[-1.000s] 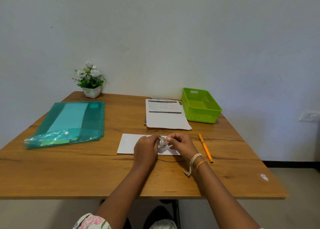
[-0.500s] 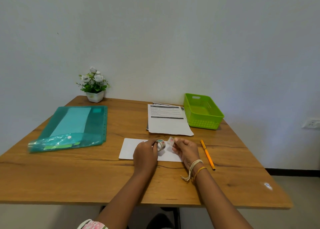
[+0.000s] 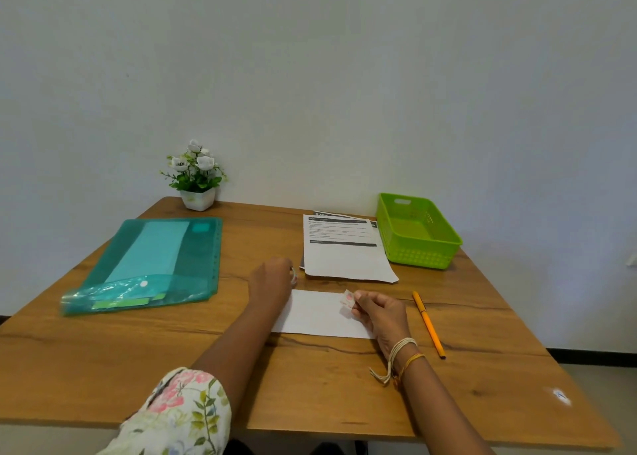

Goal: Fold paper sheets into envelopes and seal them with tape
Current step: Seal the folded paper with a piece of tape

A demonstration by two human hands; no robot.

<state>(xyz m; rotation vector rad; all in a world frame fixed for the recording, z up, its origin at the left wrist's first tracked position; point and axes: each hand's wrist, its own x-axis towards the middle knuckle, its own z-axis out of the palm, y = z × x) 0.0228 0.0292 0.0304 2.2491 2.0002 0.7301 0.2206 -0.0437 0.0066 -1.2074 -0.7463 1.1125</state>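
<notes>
Patterned tape piece [image 3: 347,298] torn off, right hand [image 3: 381,313] pinching | left hand [image 3: 272,279] carried roll [image 3: 293,276] away

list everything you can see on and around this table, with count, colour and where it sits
folded paper: 1, white, near middle of the table, under the hands
tape piece: 1, pale with pink print, pinched above the folded paper
tape roll: 1, patterned, mostly hidden in the left hand
printed sheets: small stack, white with dark bars, behind the folded paper
basket: 1, lime green, far right
pen: 1, orange, right of the folded paper
plastic folder: 1, teal, left side
flower pot: 1, white pot and flowers, far left corner
table: 1, brown wood
left hand: holds the tape roll
right hand: pinches the tape piece
</notes>
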